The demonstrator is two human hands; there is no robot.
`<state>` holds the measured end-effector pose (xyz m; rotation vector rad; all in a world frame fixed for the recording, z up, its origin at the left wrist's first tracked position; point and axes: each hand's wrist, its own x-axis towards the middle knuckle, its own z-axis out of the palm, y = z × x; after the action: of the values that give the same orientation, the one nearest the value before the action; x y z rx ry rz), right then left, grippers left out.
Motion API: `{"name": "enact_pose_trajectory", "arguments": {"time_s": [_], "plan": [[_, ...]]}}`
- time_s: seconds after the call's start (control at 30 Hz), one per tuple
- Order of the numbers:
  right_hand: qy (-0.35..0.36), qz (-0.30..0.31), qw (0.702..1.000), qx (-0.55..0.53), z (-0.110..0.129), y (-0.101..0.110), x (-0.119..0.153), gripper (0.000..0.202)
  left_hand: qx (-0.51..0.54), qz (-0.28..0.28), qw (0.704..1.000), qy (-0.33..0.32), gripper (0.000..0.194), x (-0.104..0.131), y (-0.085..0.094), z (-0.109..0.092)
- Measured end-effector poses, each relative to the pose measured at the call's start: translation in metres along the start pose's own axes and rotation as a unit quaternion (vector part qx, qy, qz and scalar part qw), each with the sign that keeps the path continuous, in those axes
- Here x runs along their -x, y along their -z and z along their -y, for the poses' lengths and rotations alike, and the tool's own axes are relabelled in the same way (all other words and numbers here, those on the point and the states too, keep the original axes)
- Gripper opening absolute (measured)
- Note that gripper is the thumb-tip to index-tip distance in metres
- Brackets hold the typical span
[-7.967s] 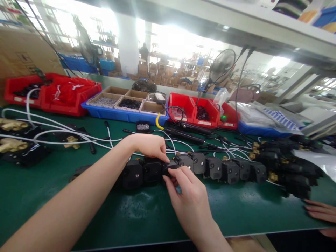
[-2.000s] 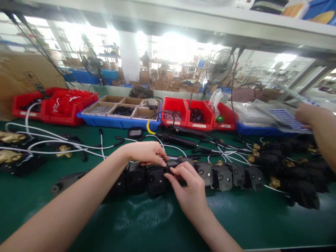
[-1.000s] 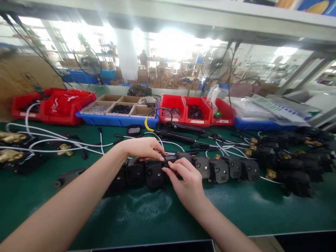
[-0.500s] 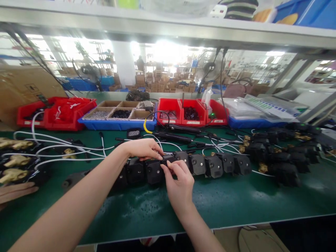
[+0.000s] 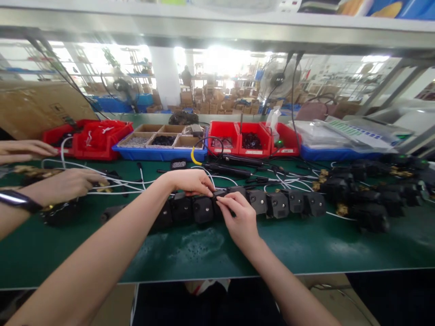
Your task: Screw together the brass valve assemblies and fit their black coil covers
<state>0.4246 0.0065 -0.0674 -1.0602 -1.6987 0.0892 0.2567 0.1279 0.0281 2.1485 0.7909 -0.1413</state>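
A row of black box-shaped units (image 5: 203,209) with white cables runs across the green table. Near its middle, both of my hands meet at one black unit (image 5: 219,195). My left hand (image 5: 194,181) reaches over from behind, its bent fingers pressed on the unit's top. From the front right, my right hand (image 5: 239,213) has thumb and forefinger pinched at the same unit's near edge. Any small part between those fingertips is too small to make out. Two black pen-shaped tools (image 5: 231,170) lie behind the row.
Another person's hands (image 5: 64,185) are at brass-fitted black units on the left. Red bins (image 5: 253,151) and a blue compartment tray (image 5: 159,154) line the back. More black units (image 5: 370,215) with brass fittings crowd the right. A metal shelf (image 5: 217,34) spans overhead.
The camera view has tilted down slightly. The other person's hands have come further in at the left. My hands stay at the same unit.
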Motion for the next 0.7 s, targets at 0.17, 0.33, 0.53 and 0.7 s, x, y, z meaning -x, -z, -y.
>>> {"name": "enact_pose_trajectory", "arguments": {"time_s": [0.17, 0.33, 0.53, 0.7], "plan": [[0.028, 0.022, 0.998, 0.047, 0.001, -0.001, 0.002, 0.025, 0.008, -0.001, 0.999, 0.035, 0.038, -0.001, -0.001, -0.004], [0.027, 0.026, 0.997, 0.071, 0.004, 0.004, 0.000, 0.024, 0.041, -0.052, 0.996, 0.059, 0.039, 0.004, -0.001, -0.016], [0.001, -0.029, 1.000, 0.010, 0.042, 0.049, 0.019, 0.018, 0.257, -0.345, 0.903, 0.012, 0.043, 0.049, -0.077, -0.068], [0.063, 0.143, 0.987, -0.036, 0.063, 0.088, 0.064, 0.014, 0.636, -0.290, 0.714, 0.025, 0.057, 0.053, -0.210, -0.087]]}}
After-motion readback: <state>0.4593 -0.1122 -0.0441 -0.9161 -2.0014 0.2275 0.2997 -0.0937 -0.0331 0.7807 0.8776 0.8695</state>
